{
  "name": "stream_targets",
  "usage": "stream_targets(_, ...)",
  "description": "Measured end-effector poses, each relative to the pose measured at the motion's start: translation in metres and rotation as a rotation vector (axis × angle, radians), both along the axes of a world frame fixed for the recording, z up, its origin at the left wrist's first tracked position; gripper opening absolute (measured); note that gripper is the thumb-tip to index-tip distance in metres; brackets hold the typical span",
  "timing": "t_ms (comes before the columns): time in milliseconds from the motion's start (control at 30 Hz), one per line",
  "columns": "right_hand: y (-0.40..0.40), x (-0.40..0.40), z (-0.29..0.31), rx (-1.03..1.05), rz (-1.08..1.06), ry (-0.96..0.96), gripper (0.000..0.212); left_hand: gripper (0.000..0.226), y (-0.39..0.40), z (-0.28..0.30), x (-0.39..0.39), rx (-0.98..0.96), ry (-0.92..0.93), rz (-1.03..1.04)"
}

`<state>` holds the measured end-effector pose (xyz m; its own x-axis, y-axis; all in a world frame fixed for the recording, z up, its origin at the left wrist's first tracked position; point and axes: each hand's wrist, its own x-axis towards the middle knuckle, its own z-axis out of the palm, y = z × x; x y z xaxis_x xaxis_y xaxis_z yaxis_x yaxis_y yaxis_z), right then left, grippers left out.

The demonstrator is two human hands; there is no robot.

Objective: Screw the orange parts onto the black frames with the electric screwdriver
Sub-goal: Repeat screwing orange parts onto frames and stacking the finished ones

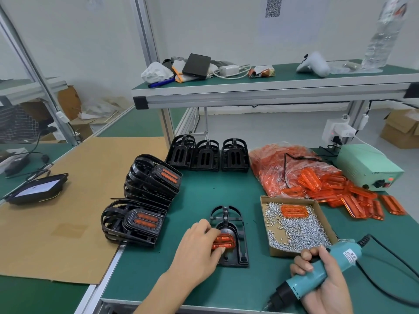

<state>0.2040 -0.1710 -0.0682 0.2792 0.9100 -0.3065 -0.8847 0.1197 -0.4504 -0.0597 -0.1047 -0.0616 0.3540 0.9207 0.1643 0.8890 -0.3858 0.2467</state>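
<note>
- Left hand (pixel 196 247): fingers curled on orange part (pixel 223 241), pressed onto black frame (pixel 229 237), near table (pixel 199 200) front edge.
- Right hand (pixel 326 283): wrapped round teal screwdriver (pixel 317 271), front right corner.
- Box of screws (pixel 297 225): right of frame.
- Finished frames (pixel 145 196): stacked at left edge.
- Bag of orange parts (pixel 292 168): right rear.

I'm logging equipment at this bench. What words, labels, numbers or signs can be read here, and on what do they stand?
No text reads clearly.
QR code sheet on the wall: a code pattern only, no words legible.
White label on the screwdriver held in the right hand: print too small to read.
Green power box: dark front marking too blurred to read.
Tablet: screen shows no legible text.
</note>
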Motion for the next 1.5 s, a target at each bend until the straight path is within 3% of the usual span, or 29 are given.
stream_targets(133, 0.000, 0.001, -0.002, 0.011, 0.004, 0.000, 0.022, 0.045, -0.004, 0.005, 0.012, 0.002, -0.075, 0.138)
stream_targets(300, 0.000, 0.002, -0.002, 0.012, 0.022, -0.016, 0.026, 0.055, -0.009, 0.004, 0.031, 0.091, -0.019, 0.232)
stream_targets(500, 0.002, 0.002, -0.004, 0.013, 0.000, 0.020, 0.045, 0.062, -0.015, -0.006, 0.037, 0.168, 0.011, 0.196)
stream_targets(667, 0.002, 0.001, -0.005, 0.002, -0.015, 0.033, 0.044, 0.040, -0.011, -0.014, 0.025, 0.301, -0.108, 0.047)
stream_targets(900, 0.003, 0.000, -0.005, -0.015, -0.019, 0.033, 0.040, 0.051, -0.001, -0.018, 0.006, -0.007, -0.082, -0.127)
stream_targets(1233, 0.002, 0.001, -0.007, -0.012, -0.017, 0.022, 0.032, 0.043, 0.004, -0.013, -0.006, -0.154, -0.169, -0.159)
stream_targets(1500, 0.004, 0.001, -0.008, 0.007, -0.024, 0.024, 0.039, 0.040, 0.003, -0.012, 0.002, -0.189, -0.258, -0.212)
